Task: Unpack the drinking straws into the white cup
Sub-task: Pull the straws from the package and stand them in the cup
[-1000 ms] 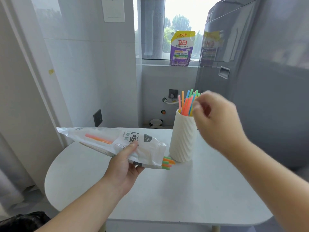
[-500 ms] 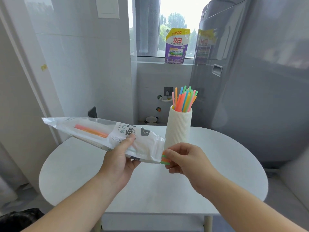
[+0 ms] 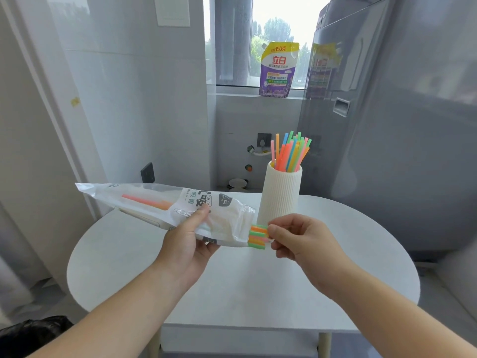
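The straw ends [image 3: 258,236] poke out of the open mouth of the packet [image 3: 180,205], a small bunch of green, orange and pink tips in the air just in front of the foot of the white cup [image 3: 280,195]. My right hand [image 3: 299,239] has its fingers [image 3: 273,231] curled, pinching those tips. My left hand [image 3: 185,244] grips the packet round its middle, thumb on top and the other fingers underneath, so it lies roughly level with the sealed end off to the left. The cup stands upright on the bench [image 3: 232,288] with a fan of straws [image 3: 291,151] in it, leaning right. I see a few risks. If I pinch only a few, the rest may drag halfway out and spill onto the bench. If my left hand squeezes too hard, the bunch may jam and the thin straws kink. Swinging the bunch up this close could knock the tall, narrow cup, or catch the straws standing in it and flick them out.
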### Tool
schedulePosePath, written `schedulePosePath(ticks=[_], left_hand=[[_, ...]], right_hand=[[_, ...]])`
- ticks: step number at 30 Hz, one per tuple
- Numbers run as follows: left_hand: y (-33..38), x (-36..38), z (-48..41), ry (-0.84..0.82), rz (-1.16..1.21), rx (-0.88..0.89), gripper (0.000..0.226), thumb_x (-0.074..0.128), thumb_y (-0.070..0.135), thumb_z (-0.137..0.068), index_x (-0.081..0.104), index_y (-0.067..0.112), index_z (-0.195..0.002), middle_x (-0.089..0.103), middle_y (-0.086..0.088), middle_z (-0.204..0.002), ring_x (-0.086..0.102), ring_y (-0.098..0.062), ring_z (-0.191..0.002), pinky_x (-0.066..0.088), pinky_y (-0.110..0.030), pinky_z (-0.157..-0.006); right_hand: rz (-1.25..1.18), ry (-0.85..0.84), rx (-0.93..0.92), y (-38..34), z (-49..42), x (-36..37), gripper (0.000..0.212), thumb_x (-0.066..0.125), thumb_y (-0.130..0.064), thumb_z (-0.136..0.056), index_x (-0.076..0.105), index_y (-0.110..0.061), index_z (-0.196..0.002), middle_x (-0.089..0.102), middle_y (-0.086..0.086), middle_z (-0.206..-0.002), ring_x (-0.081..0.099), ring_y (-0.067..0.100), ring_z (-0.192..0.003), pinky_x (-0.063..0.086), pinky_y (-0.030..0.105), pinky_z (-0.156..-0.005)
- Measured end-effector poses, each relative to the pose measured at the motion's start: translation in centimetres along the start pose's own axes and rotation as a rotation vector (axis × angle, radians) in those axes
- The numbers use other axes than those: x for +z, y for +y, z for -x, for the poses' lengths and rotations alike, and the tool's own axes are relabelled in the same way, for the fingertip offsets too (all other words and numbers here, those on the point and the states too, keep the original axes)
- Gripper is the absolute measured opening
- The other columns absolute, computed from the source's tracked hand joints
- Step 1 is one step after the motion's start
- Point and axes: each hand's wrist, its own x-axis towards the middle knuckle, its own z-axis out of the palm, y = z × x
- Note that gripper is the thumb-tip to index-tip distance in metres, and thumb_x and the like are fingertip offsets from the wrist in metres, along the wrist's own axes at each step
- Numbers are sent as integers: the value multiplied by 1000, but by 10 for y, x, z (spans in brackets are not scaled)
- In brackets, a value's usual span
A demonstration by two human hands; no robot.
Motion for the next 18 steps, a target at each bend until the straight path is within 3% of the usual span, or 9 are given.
schedulePosePath(ticks=[4,10,12,15,18], left_hand=[[5,-2,-2,23,27,-14,38,69,11,-95,66,11,-133,81,-5,-104,79,-16,-79,61,-29,-55],[-1,3,2,-8,50,-72,34,66,8,-96,67,10,-131,82,-7,-107,80,-17,-83,62,-30,-55],[-4,7,3,-17,63,-87,33,66,8,-96,67,11,-129,82,-7,-107,80,-18,-84,62,-30,-55],[-6,9,3,-21,86,-104,32,67,8,-96,68,11,-128,82,-6,-104,80,-18,-84,62,-31,-56],[-4,6,2,-1,105,-101,30,67,9,-96,67,11,-126,83,-5,-98,80,-17,-81,62,-30,-55]], right_hand=[[-226,115,38,-5,-8,-16,7,71,2,-90,72,-2,-84,68,8,-65,67,14,-56,56,21,-56],[-804,73,114,-11,-9,-10,11,77,-9,-77,68,-7,-84,65,2,-63,64,9,-53,55,18,-53],[-822,55,99,-12,-9,-1,20,79,-12,-72,72,-5,-89,67,2,-67,64,9,-55,55,18,-55],[-657,87,42,-10,-11,7,31,77,-23,-72,77,-5,-96,70,0,-71,65,7,-61,57,18,-61],[-471,133,-69,-9,-12,7,26,73,-35,-72,82,-14,-85,72,-1,-71,69,6,-67,58,20,-67]])
